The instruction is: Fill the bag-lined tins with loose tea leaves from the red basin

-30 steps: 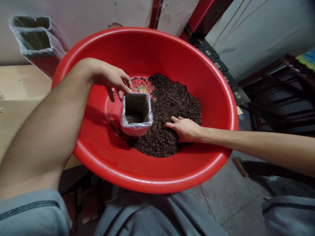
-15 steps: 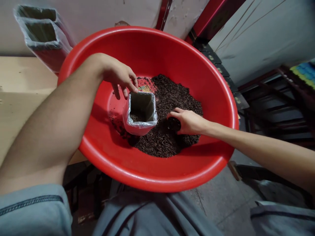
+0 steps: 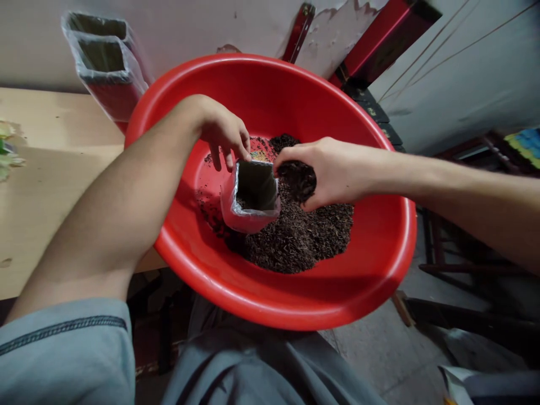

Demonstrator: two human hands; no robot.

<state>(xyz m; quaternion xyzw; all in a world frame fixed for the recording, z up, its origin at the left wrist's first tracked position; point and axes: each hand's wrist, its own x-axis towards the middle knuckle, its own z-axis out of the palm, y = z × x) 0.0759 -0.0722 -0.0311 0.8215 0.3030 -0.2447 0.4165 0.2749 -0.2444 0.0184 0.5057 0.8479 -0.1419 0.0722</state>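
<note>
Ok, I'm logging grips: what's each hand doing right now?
Left hand: loosely open, touching the bag.
Right hand: curled around a clump of dark shreds.

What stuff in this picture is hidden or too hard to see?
In the head view:
- The floor of the plastic-lined container: its near rim and shadow hide it.
- The right hand's palm: hidden by its back and the dark shreds.
- The bottoms of the two tall lined containers: behind the red tub.
- The yellow-green thing: cut off by the left edge.
</note>
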